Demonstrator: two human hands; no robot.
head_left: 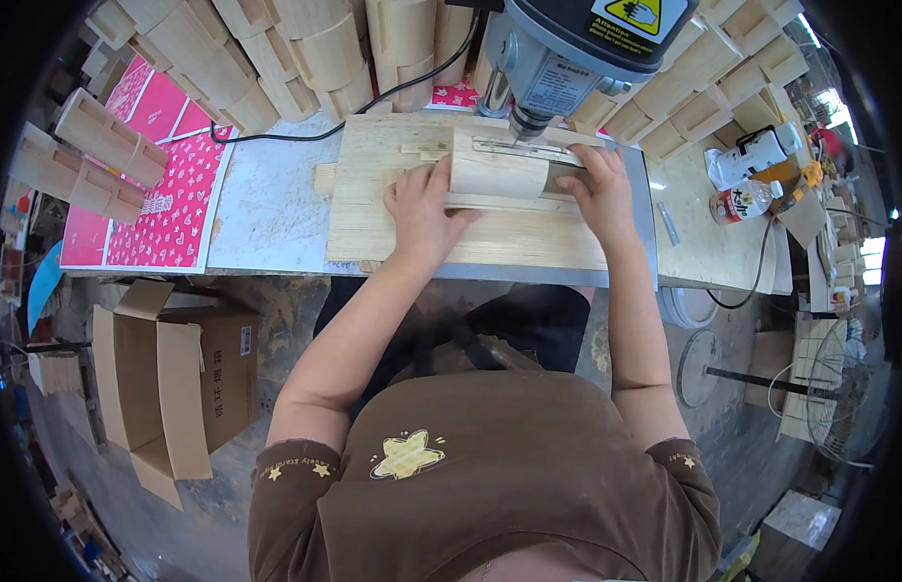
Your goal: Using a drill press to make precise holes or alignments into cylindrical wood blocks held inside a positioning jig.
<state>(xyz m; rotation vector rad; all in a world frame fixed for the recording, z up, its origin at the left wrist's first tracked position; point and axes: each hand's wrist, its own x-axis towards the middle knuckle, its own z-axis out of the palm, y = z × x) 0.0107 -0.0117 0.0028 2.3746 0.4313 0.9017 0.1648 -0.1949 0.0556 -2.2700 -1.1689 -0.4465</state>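
Note:
A curved pale wooden piece (496,172) lies on a flat wooden board (451,238) under the chuck of a grey bench drill (557,58). My left hand (422,209) presses on the piece's left end, fingers spread over it. On the piece's right end rests my right hand (596,189), holding it against the board. The drill's bit stands just above the piece's top edge; whether it touches is hidden.
Stacks of similar curved wooden pieces (305,48) line the back of the bench and its right side (722,78). A pink patterned sheet (169,194) lies at left. Two bottles (752,175) stand at right. An open cardboard box (179,378) sits on the floor at left, a fan (839,407) at right.

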